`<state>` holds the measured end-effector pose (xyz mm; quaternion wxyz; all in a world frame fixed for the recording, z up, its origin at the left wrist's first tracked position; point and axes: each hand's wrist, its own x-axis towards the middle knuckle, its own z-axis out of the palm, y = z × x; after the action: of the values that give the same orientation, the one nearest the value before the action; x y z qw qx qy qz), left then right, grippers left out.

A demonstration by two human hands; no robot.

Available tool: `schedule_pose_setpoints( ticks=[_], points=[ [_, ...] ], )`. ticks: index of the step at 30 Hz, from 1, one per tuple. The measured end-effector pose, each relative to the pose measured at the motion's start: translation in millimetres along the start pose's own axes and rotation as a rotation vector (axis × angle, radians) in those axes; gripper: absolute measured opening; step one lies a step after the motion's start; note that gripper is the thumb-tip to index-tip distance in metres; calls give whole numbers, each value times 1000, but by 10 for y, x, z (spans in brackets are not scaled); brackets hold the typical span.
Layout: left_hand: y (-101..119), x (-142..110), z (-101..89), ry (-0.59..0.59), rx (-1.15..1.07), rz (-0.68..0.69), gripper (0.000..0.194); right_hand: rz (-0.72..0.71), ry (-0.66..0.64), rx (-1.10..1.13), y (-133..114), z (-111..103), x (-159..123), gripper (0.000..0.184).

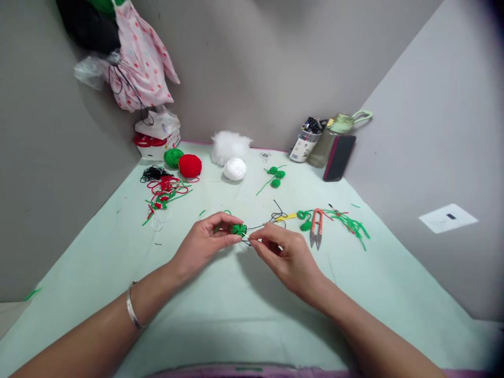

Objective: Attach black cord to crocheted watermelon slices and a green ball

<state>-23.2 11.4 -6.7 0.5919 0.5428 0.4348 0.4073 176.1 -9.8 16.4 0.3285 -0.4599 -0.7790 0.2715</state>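
Pinched between the thumb and fingers of my left hand (210,236) is a small green crochet piece (238,229) with dark yarn on it. My right hand (285,252) is closed just to its right, thumb and index finger gripping a thin, pale needle (245,235) that points at the piece. Black yarn (258,227) runs from the piece behind my right fingers to a loose tangle on the table. Close beyond my right hand lie a yellow-handled tool (286,217), partly covered by the black yarn, and orange thread snips (316,228).
At the back left sit red yarn (190,166), green yarn (173,157) and tangled scraps (165,189). White yarn (235,169) lies before white stuffing (229,147). Small green crochet pieces (275,182) lie right of it. A pen cup (304,144), bottle (325,144) and phone (339,158) stand back right.
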Motion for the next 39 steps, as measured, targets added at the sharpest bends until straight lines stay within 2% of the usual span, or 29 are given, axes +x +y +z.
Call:
schedule_pose_setpoints(
  ticks=[7, 9, 14, 19, 27, 34, 39],
  points=[
    [-28, -9, 27, 12, 141, 163, 18, 49, -32, -36, 5, 36, 0, 13],
    [-34, -18, 40, 6, 181, 174, 17, 42, -31, -42, 14, 49, 0, 13],
    [-43, -7, 37, -16, 115, 49, 25, 12, -33, -20, 47, 26, 14, 14],
    [-23, 19, -6, -53, 47, -8, 27, 55, -75, 62, 106, -40, 51, 16],
    [10, -9, -20, -147, 17, -87, 26, 45, -218, 278, 266, -152, 123, 16],
    [-23, -12, 14, -103, -1, -67, 26, 129, -110, 341, 241, -2, 101, 24],
    [-58, -26, 70, -50, -58, -23, 34, 157, -48, 322, 267, 44, 115, 29]
  ],
)
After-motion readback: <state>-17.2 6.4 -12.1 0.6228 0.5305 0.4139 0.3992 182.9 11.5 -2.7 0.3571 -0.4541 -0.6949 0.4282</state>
